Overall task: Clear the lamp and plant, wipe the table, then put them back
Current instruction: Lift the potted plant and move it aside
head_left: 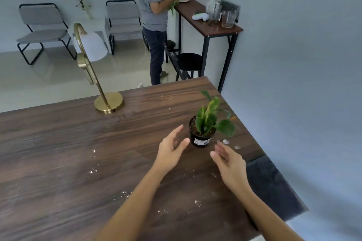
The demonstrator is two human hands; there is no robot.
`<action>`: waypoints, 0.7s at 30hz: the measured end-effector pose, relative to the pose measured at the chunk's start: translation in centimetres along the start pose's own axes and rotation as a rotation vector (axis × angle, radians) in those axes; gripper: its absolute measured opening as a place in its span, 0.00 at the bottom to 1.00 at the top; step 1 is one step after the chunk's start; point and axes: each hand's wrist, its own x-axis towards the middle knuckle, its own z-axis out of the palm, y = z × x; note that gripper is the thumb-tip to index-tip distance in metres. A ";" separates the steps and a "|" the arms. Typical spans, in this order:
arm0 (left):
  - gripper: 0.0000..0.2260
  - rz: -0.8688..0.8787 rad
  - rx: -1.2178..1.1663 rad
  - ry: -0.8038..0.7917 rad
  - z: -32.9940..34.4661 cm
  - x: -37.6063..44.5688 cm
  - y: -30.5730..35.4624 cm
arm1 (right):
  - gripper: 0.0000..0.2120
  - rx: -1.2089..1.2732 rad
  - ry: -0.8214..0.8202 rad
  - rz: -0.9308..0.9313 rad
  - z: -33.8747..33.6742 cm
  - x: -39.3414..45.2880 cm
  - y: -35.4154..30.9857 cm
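Plant (207, 121) in its small black pot (199, 141) sits just beyond both spread, empty hands, left hand (172, 152) and right hand (229, 162); probably light, tippy, best gripped around the pot, not the soft leaves.

One lamp (94, 72) at 10 o'clock, one plant (209, 121) at 1 o'clock, two chairs (42, 29), two glass jugs (221, 14), one stool (189, 62).

The label (202, 141) on the pot is too small to read. The right hand (229, 162) is blurred at the fingers. Both forearms are cut by the bottom edge.
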 end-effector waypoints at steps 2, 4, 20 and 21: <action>0.25 -0.012 -0.105 -0.085 0.4 1.4 0.8 | 0.25 0.066 0.001 0.016 0.9 1.0 -0.6; 0.25 0.006 -0.124 -0.149 0.6 2.4 1.2 | 0.24 0.091 0.034 -0.007 2.0 1.4 -1.1; 0.18 0.048 -0.227 0.276 -9.9 9.0 3.5 | 0.17 0.173 -0.061 -0.228 12.0 13.1 -10.4; 0.18 0.035 -0.246 0.293 -11.1 9.7 3.2 | 0.17 0.173 -0.086 -0.237 13.2 14.2 -11.0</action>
